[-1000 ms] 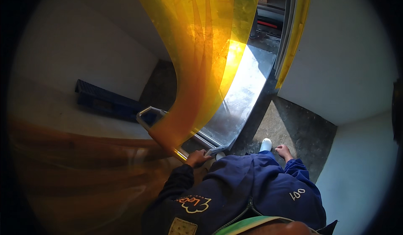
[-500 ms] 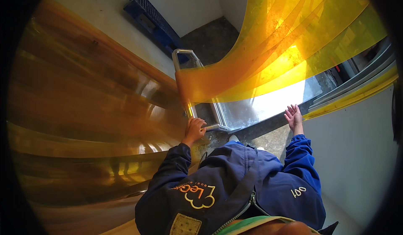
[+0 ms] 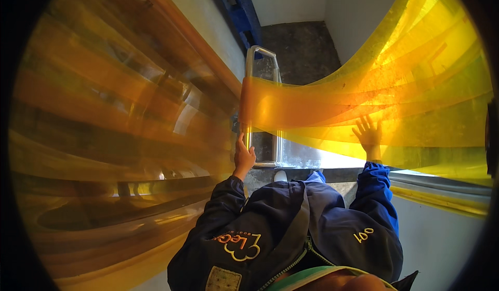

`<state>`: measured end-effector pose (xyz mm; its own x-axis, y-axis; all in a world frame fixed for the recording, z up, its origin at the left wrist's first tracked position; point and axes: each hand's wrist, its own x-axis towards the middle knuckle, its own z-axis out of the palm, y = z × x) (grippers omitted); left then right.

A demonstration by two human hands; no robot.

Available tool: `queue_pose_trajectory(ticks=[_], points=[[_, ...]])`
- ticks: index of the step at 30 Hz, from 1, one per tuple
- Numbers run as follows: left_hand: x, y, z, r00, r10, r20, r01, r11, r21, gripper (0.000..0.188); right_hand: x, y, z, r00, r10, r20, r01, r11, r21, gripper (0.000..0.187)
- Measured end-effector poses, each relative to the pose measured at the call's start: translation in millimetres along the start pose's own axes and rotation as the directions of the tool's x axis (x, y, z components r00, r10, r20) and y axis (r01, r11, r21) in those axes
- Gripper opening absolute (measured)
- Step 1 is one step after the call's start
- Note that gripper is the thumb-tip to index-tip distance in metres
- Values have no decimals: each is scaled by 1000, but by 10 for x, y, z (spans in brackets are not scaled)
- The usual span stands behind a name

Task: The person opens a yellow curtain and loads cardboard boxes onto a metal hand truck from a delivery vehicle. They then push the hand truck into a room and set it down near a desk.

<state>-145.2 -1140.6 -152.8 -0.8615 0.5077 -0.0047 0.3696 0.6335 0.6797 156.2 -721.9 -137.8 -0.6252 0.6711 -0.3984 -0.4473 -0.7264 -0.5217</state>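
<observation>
Translucent yellow-orange plastic curtain strips hang across a doorway in front of me. My right hand is spread flat against one strip on the right, fingers apart. My left hand presses the edge of the strips on the left, beside a steel handle frame of a cart. I wear a dark blue jacket; both sleeves reach up from the lower edge.
A steel threshold plate lies at my feet, with one white shoe tip on it. Beyond are dark concrete floor, white walls and a blue pallet leaning at the back.
The view has swung so the strips now cover both sides. My right hand has risen and spread on the right strip. My left hand stays at the strip edge.
</observation>
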Motion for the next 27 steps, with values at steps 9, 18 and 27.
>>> queue_pose_trajectory(ticks=[9, 18, 27], points=[[26, 143, 13, 947, -301, -109, 313, 943, 112, 56, 578, 336, 1296, 726, 271, 632, -397, 915, 64, 86], [-26, 5, 47, 951, -272, -145, 263, 962, -80, 50, 252, 830, 3788, 416, 248, 875, -413, 909, -61, 89], [-59, -49, 99, 923, -373, -94, 372, 928, -26, 57, 331, 1953, 4382, 514, 462, 723, -481, 853, -203, 88]])
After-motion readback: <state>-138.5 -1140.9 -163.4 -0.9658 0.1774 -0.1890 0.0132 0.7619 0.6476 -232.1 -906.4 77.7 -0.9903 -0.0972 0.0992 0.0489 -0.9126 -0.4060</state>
